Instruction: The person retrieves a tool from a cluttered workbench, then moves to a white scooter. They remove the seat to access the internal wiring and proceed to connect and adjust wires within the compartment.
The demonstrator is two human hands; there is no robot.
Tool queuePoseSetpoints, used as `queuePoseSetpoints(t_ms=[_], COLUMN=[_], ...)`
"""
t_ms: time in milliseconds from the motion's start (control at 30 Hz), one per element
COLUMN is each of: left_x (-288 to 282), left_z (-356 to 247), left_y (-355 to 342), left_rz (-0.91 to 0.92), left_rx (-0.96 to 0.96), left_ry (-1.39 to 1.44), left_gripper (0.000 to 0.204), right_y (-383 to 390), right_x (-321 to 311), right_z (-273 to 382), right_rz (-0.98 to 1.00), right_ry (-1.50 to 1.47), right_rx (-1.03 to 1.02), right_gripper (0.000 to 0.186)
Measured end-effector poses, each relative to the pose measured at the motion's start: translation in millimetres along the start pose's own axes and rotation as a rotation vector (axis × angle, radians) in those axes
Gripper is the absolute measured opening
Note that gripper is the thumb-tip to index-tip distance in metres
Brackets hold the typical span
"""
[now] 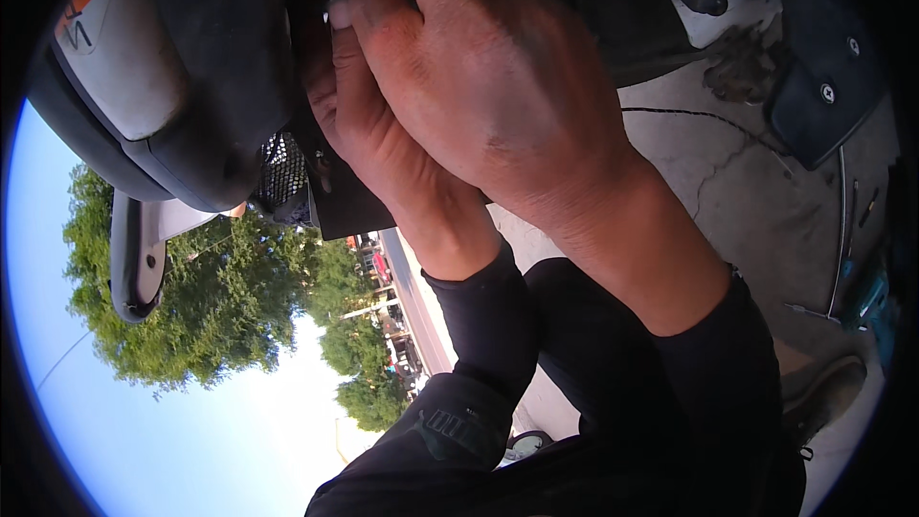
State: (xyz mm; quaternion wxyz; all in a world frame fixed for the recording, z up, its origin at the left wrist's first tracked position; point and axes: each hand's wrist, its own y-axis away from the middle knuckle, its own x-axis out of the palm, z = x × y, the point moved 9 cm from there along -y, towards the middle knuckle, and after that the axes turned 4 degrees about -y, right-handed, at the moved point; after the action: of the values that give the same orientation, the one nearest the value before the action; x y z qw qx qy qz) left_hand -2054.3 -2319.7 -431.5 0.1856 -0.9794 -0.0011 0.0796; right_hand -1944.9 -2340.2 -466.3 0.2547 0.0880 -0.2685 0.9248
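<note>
My right hand [488,86] lies over my left at top center, its fingers curled in against the underside of a dark vehicle body [220,29], which looks like a two-wheeler's. My left hand [359,115] is beneath it, fingers bent into the same dark gap, thumb and fingertips close to my right fingertips. What they grip is hidden, apart from a small dark bit at the tips. Beside them are a black panel [345,215], a metal mesh part [280,172] and a grey-and-black molded piece [139,57].
A dark bracket with screws [814,57] is at upper right. A long-handled metal tool [835,268], a teal tool [873,292] and a cable [689,113] are on or near the cracked concrete [728,211]. My shoe [828,393] is lower right. Trees [191,287] and a road show beyond.
</note>
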Motion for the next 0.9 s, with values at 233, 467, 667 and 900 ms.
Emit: queuePoseSetpoints(t_ms=[233,467,667,900], left_x=[-16,-21,-26,-13], left_z=[-5,-7,-7,-15], left_y=[1,2,1,-5], left_rz=[-0.081,-0.107,-0.118,-0.096], left_rx=[-0.009,-0.015,-0.01,0.009], left_ry=[-0.035,-0.046,-0.057,-0.083], left_gripper=[0.032,0.031,0.03,0.029], right_y=[-4,-12,-18,-26], right_x=[1,7,9,9], right_z=[2,4,3,-2], right_rz=[0.068,0.068,0.084,0.2], right_ry=[-0.081,-0.056,-0.043,-0.174], right_rx=[0.005,0.024,0.032,0.052], right_gripper=[0.018,0.016,0.014,0.014])
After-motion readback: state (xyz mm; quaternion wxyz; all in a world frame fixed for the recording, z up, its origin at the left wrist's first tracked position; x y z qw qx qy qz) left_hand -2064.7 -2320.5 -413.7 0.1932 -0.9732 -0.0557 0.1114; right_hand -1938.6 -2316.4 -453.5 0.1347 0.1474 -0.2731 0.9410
